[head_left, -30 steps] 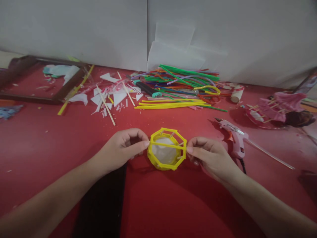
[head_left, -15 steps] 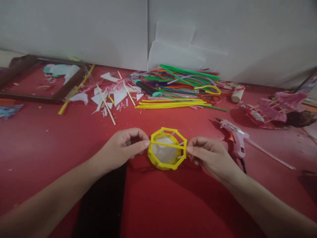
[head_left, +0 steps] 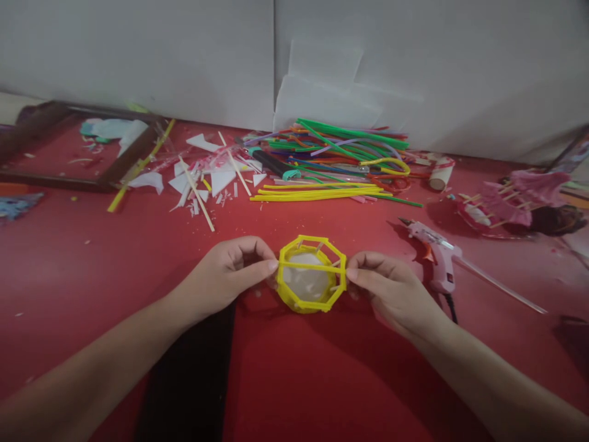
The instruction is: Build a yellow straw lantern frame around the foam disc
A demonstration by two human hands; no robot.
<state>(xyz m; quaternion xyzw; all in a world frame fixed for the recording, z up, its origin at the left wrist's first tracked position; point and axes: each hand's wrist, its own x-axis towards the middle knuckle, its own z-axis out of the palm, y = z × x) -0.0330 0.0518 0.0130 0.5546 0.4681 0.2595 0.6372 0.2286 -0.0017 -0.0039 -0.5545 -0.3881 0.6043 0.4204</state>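
A small yellow basket-like frame (head_left: 311,306) stands on the red table between my hands. Its top is an eight-sided rim, short pale sticks run down inside, and the base looks whitish. A yellow pipe cleaner (head_left: 310,266) lies straight across the rim from side to side. My left hand (head_left: 237,270) pinches the left end of this strip at the rim between thumb and finger. On the other side my right hand (head_left: 391,285) pinches its right end against the rim. The remaining fingers of both hands are curled and partly hidden.
A pink hot glue gun (head_left: 439,255) with a clear glue stick lies to the right. Behind are bundled pipe cleaners (head_left: 340,147), a box cutter (head_left: 273,163) and white scraps (head_left: 223,181). A dark wooden frame (head_left: 55,181) lies left; a pink craft piece (head_left: 519,199) sits right.
The yellow frame has tilted very slightly and its rim sits a touch higher in view. Both hands keep their pinch, with only a tiny shift of the right one.
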